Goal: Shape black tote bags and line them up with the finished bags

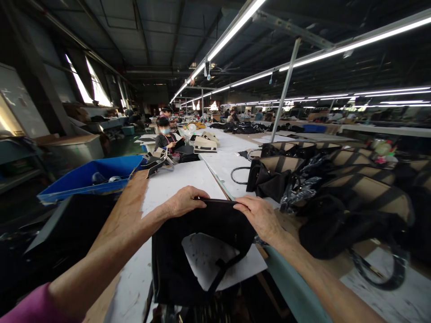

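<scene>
A black bag (175, 260) with a strap hangs over the near edge of the white worktable (178, 181). My left hand (183, 202) grips the bag's top edge at the left, fingers curled over it. My right hand (259, 215) presses on the same edge at the right, fingers closed on the fabric. A white sheet (208, 258) lies under the bag's lower flap.
A row of tan-and-black bags (353, 179) and crumpled plastic (299, 188) fills the table's right side. A blue bin (90, 177) stands at the left. A seated person (164, 134) works farther down the table, with more bags (205, 144) beyond.
</scene>
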Available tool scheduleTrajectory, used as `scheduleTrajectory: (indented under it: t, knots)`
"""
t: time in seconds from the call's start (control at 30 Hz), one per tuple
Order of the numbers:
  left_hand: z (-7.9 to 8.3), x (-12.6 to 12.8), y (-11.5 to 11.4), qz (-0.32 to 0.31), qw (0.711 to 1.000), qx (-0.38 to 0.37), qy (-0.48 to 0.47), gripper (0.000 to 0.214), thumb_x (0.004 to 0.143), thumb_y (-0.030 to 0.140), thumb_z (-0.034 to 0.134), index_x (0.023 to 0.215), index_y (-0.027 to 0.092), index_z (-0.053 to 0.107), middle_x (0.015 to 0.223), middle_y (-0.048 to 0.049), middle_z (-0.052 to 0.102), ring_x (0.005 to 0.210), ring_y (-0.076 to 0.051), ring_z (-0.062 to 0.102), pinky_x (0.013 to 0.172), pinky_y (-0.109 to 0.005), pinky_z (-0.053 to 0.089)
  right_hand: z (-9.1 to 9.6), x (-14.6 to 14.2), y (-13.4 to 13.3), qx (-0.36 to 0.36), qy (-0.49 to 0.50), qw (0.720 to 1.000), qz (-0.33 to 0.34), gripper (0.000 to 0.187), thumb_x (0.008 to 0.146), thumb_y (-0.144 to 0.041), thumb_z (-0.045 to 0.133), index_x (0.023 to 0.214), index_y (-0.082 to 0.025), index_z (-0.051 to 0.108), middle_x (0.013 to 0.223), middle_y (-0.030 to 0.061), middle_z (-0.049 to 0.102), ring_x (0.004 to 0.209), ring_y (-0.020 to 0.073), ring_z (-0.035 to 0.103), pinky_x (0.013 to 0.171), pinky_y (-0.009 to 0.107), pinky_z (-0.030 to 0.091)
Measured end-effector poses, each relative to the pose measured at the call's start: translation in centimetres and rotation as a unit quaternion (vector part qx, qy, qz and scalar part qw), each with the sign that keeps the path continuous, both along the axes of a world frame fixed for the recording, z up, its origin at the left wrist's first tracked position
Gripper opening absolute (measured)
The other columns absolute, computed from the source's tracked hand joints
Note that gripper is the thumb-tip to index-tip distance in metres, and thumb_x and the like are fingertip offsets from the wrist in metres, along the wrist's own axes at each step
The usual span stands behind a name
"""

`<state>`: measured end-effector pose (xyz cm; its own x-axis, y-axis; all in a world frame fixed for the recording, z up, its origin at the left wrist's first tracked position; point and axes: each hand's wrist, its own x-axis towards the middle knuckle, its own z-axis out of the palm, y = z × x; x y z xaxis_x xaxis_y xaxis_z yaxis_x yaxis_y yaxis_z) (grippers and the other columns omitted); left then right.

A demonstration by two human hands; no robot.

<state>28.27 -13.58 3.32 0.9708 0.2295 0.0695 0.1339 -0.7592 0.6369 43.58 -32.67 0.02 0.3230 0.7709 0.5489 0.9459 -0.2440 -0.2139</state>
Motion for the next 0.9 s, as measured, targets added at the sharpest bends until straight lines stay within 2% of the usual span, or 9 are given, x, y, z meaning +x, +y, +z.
scheduleTrajectory:
  t: [0.13,0.33,0.57,0.77,0.9]
  knots:
    - [0.0,-0.2,0.1,0.006,1.000,-0.009,-0.006,0.030,0.069,0.030,0.050,0.092,0.017,0.064,0.078,0.0026,0.063,0.071,-0.013,0.052,0.070,-0.021,0.038,0.4,-0.6,0.5,-0.017,-0.048,0.999,-0.010,0.022,0.085,-0.034,0.043,0.085,-0.023,0.062,0.078,0.0000,0.065,0.075,0.0155,0.057,0.069,0.025,0.038]
    - [0.1,-0.3,-0.2,0.004,1.000,-0.021,-0.006,0.030,0.068,0.029,0.050,0.091,0.017,0.064,0.076,0.0022,0.064,0.071,-0.013,0.053,0.069,-0.021,0.038,1.1,-1.7,1.3,-0.061,-0.147,0.987,-0.006,0.029,0.087,-0.033,0.038,0.070,-0.021,0.058,0.066,0.0004,0.063,0.066,0.0156,0.056,0.063,0.027,0.032]
    - [0.0,-0.2,-0.1,0.008,1.000,-0.011,-0.004,0.030,0.068,0.027,0.049,0.091,0.016,0.065,0.074,0.0023,0.064,0.071,-0.014,0.053,0.066,-0.020,0.038,0.9,-2.7,2.9,-0.061,-0.134,0.989,-0.019,0.023,0.086,-0.033,0.040,0.080,-0.024,0.060,0.073,-0.0006,0.065,0.066,0.0151,0.058,0.057,0.026,0.028]
    - [-0.3,-0.1,0.0,0.020,1.000,-0.023,-0.008,0.028,0.067,0.027,0.050,0.087,0.015,0.066,0.073,0.0015,0.065,0.068,-0.013,0.053,0.062,-0.020,0.038,1.1,-3.0,3.2,-0.077,-0.125,0.989,-0.032,0.025,0.086,-0.033,0.040,0.076,-0.022,0.060,0.070,-0.0010,0.065,0.064,0.0132,0.058,0.055,0.025,0.027]
    - [-0.6,0.2,-0.1,0.019,1.000,-0.016,-0.018,0.027,0.066,0.027,0.051,0.085,0.015,0.067,0.070,0.0021,0.064,0.066,-0.013,0.053,0.061,-0.020,0.038,1.0,-3.7,4.4,-0.092,-0.124,0.988,-0.022,0.026,0.086,-0.033,0.040,0.074,-0.021,0.059,0.069,0.0003,0.065,0.065,0.0137,0.058,0.054,0.025,0.027]
